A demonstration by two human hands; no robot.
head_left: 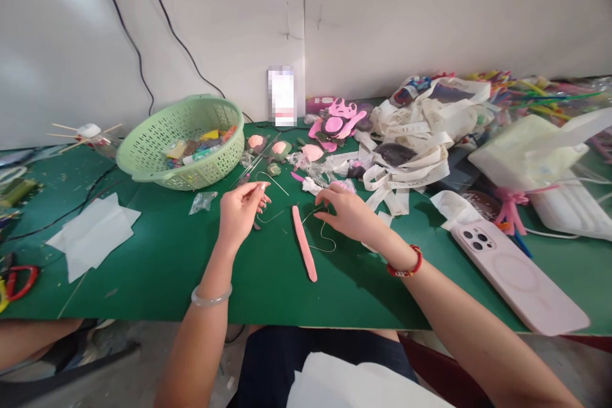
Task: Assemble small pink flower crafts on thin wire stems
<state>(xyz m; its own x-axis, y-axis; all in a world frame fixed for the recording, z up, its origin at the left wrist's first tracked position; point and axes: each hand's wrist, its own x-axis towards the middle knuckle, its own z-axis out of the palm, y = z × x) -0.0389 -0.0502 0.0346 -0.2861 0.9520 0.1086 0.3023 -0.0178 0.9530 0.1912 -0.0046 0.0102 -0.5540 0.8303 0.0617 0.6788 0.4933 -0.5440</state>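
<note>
- Pink, flat, elongated strip (305, 245) is laid at six o'clock on the green table (268, 290)
- Left hand's (241, 210) fingertips, at eight o'clock, are pinched together; what is held cannot be told
- Right hand's (345, 210) fingers, at four o'clock, are curled near thin, pale, looped thread (329, 250); grip cannot be told

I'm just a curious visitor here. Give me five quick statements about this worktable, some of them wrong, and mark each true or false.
1. The pink strip lies on the green table. True.
2. The two hands touch each other. False: the left hand and the right hand are apart.
3. The right wrist wears a red bracelet. True.
4. The pink phone stands upright. False: the pink phone lies flat.
5. The green basket holds coloured things. True.
</note>
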